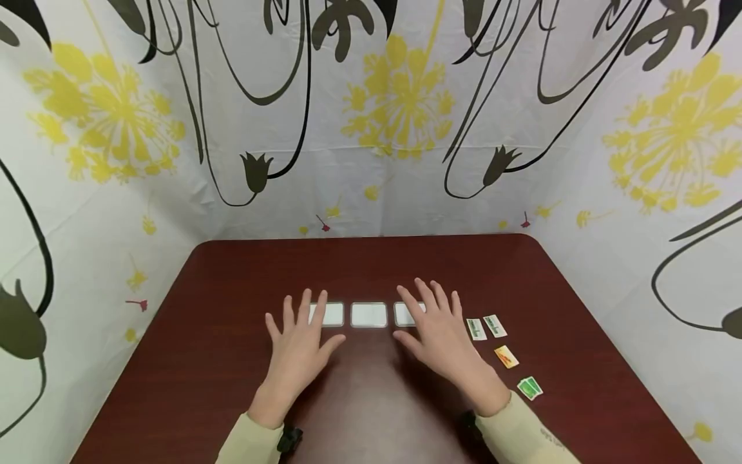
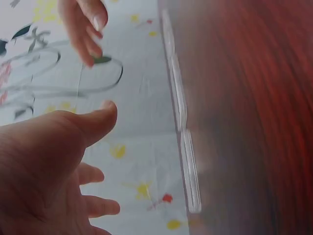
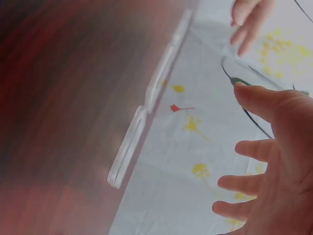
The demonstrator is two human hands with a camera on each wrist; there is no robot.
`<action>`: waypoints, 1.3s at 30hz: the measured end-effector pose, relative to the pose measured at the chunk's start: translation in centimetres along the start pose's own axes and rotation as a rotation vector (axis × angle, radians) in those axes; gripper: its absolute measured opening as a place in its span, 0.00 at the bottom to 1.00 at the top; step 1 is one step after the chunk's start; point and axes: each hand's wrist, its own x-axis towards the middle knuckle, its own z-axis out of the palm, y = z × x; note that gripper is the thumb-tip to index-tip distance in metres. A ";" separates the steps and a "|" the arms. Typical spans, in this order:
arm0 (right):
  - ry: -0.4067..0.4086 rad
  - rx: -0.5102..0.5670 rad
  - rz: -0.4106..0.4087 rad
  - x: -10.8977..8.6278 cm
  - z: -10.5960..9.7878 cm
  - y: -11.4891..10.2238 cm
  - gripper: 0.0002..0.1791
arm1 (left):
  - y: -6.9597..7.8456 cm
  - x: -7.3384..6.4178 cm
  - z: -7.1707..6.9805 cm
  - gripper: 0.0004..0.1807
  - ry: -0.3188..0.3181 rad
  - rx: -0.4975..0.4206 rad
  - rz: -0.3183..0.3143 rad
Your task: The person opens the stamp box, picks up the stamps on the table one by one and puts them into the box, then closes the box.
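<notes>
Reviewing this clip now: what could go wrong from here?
The right sleeve appears close to the green cards and might brush them if it swings outward. The left hand and right hand partly hide the outer two white rectangles in the head view, so a fumble there could go unseen.

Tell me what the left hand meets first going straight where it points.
Probably the flower-patterned cloth behind the table: the left hand looks raised, with no object in line beyond its fingers. Height is unclear; if it points downward, the table could come first.
</notes>
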 end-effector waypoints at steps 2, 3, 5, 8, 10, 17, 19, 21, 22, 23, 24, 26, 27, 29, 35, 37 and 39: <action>-0.007 -0.015 -0.037 0.1 -0.1 0.4 0.44 | 0.5 0.1 0.2 0.48 -0.003 0.004 0.016; -0.010 -0.021 -0.055 0.2 -0.1 0.6 0.44 | 0.7 0.2 0.3 0.48 -0.006 0.010 0.024; -0.020 -0.029 -0.085 0.2 -0.1 1.1 0.43 | 1.2 0.3 0.5 0.47 -0.021 0.014 0.043; -0.036 -0.035 -0.114 0.1 0.1 1.9 0.42 | 2.0 0.6 0.7 0.47 -0.046 0.027 0.080; -0.041 -0.041 -0.126 0.0 0.2 2.5 0.41 | 2.5 0.9 0.9 0.46 -0.063 0.037 0.113; -0.048 -0.045 -0.178 0.2 0.4 5.2 0.38 | 4.4 2.3 1.2 0.44 -0.108 0.068 0.229; -0.034 -0.052 -0.199 0.3 0.5 5.8 0.38 | 4.9 2.9 1.3 0.43 -0.106 0.053 0.258; -0.020 -0.056 -0.217 0.3 0.7 6.4 0.37 | 5.3 3.5 1.5 0.42 -0.101 0.033 0.283; -0.013 -0.055 -0.223 0.3 0.9 6.6 0.36 | 5.5 3.7 1.6 0.41 -0.099 0.025 0.294; -0.009 -0.054 -0.231 0.2 1.2 6.8 0.36 | 5.6 4.0 1.7 0.41 -0.100 0.016 0.303; -0.011 -0.054 -0.238 0.0 1.4 6.9 0.35 | 5.7 4.2 1.7 0.40 -0.102 0.008 0.310; -0.020 -0.051 -0.254 -0.1 1.9 7.3 0.34 | 6.0 4.6 2.0 0.40 -0.110 0.001 0.319; -0.028 -0.053 -0.261 -0.2 2.2 7.4 0.33 | 6.1 4.8 2.1 0.40 -0.119 0.000 0.323; -0.044 -0.054 -0.269 -0.4 2.7 7.7 0.32 | 6.3 5.1 2.4 0.39 -0.139 -0.006 0.329; -0.090 -0.047 -0.262 -0.7 3.6 8.5 0.31 | 7.4 6.6 3.6 0.37 -0.206 -0.038 0.343; -0.108 -0.045 -0.265 -0.7 3.7 8.9 0.31 | 7.8 7.1 4.0 0.37 -0.234 -0.043 0.345; -0.121 -0.048 -0.267 -0.6 3.7 9.4 0.31 | 8.3 7.7 4.4 0.37 -0.259 -0.047 0.347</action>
